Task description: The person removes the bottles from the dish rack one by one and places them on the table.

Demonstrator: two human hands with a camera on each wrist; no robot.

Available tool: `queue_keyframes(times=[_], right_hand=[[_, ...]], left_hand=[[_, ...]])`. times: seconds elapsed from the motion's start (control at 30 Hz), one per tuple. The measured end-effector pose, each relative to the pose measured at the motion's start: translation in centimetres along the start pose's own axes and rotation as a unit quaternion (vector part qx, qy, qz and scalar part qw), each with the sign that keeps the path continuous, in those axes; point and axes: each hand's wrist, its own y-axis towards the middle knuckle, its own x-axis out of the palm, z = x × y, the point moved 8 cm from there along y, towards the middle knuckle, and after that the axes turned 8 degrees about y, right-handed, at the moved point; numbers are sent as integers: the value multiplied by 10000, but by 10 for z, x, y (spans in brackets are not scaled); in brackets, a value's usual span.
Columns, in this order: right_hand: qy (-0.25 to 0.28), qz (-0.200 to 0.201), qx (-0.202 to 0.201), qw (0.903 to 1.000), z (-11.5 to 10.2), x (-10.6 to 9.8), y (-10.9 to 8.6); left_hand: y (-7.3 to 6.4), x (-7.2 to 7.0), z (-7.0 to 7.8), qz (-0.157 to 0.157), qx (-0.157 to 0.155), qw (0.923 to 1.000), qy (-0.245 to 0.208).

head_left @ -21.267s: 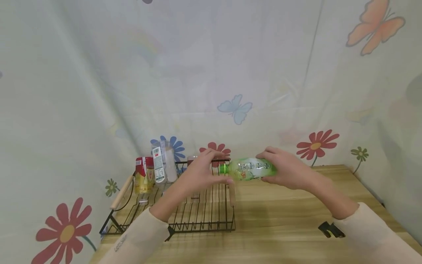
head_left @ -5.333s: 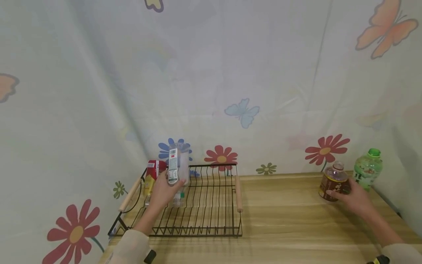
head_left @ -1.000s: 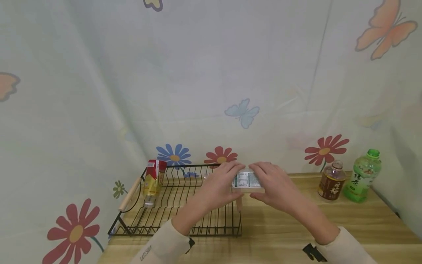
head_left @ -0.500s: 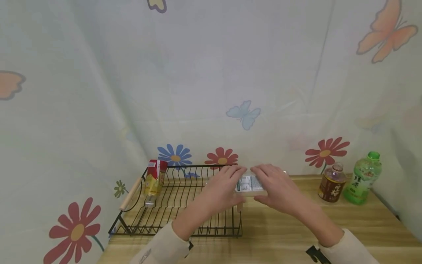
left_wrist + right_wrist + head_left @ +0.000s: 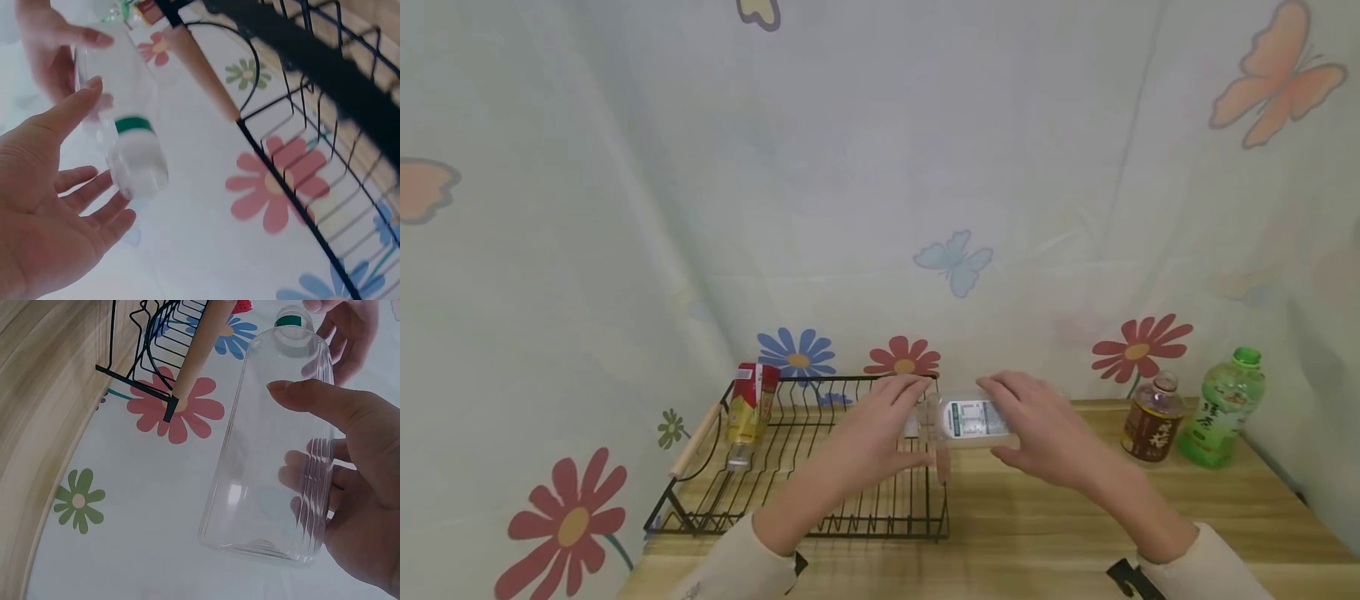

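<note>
A clear plastic bottle (image 5: 269,456) with a white label and a green band at its neck lies sideways in the air over the rack's right edge. My right hand (image 5: 1045,421) grips its body, thumb on one side and fingers on the other, as the right wrist view shows. By the neck end is my left hand (image 5: 872,429), its fingers spread and loosely bent around the cap end (image 5: 140,165). Whether the left thumb or fingers touch the bottle, I cannot tell.
A black wire rack (image 5: 842,525) with wooden handles stands on the wooden table (image 5: 1037,533). A red-and-gold bottle (image 5: 748,412) leans in its left side. At the right stand a brown-labelled bottle (image 5: 1152,425) and a green bottle (image 5: 1221,412), near the patterned curtain (image 5: 1037,167).
Half a second ago both hands were close together on the bottle. The left hand has since drawn left, uncovering the neck end. The right hand has shifted slightly right, still gripping the bottle.
</note>
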Motion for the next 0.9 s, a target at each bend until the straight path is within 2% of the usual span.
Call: queue_keyframes(times=[0.13, 0.3, 0.43, 0.63, 0.73, 0.9], right_hand=[[-4, -3, 69, 10000, 5, -9, -1], [243, 70, 324, 9992, 17, -19, -6], [449, 180, 523, 9975, 28, -27, -10], [599, 527, 647, 9947, 40, -44, -18], [739, 704, 681, 9924, 48, -51, -23], [1174, 897, 788, 9859, 61, -56, -29]], left_hand=[[-10, -12, -17, -3, -237, 9997, -5], [-24, -23, -37, 71, -545, 9985, -40], [-33, -31, -53, 255, -661, 9975, 1], [-42, -40, -77, 716, -688, 9950, 145], [-46, -41, -96, 873, -882, 9923, -16], [-54, -39, -131, 967, -1521, 9816, -635]])
